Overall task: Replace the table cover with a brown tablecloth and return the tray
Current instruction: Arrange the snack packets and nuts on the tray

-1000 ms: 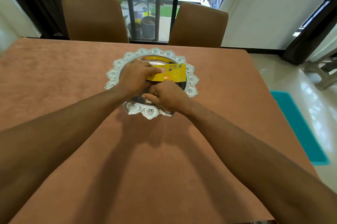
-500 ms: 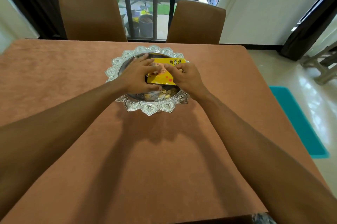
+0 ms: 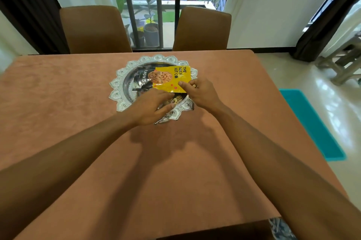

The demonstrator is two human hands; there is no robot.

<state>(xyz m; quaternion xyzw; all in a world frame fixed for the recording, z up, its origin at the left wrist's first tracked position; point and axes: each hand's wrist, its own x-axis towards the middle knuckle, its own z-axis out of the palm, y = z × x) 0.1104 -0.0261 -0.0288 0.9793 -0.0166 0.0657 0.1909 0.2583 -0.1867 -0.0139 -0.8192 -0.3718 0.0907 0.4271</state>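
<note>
The brown tablecloth (image 3: 58, 103) lies flat over the whole table in front of me. On it, toward the far middle, sits the silver tray (image 3: 119, 83) with its scalloped, embossed rim. Both my bare arms reach out to it.

My right hand (image 3: 201, 93) pinches the yellow nut packet (image 3: 170, 77) at its near right corner. The thumb lies on top of the printed face and the other fingers are curled in underneath and beside it. Something pale shows between those curled fingers, and I cannot tell what it is. The packet lies across the right half of the tray, and its far right corner reaches over the rim.

A black almond packet (image 3: 143, 81) lies in the tray just to the left. The yellow one overlaps its right edge.

My left hand (image 3: 152, 109) hovers over the near rim of the tray. Its fingers are loose and slightly bent, with nothing in them, and they point at the loose nuts (image 3: 174, 100) in the tray bottom. I cannot tell whether the fingertips touch the nuts.

Two brown chairs stand at the far side of the table, one on my left (image 3: 93, 28) and one on my right (image 3: 203, 28). Between them, behind the window bars, stands a potted plant (image 3: 151, 32). A teal mat (image 3: 312, 122) lies on the pale floor to my right.
</note>
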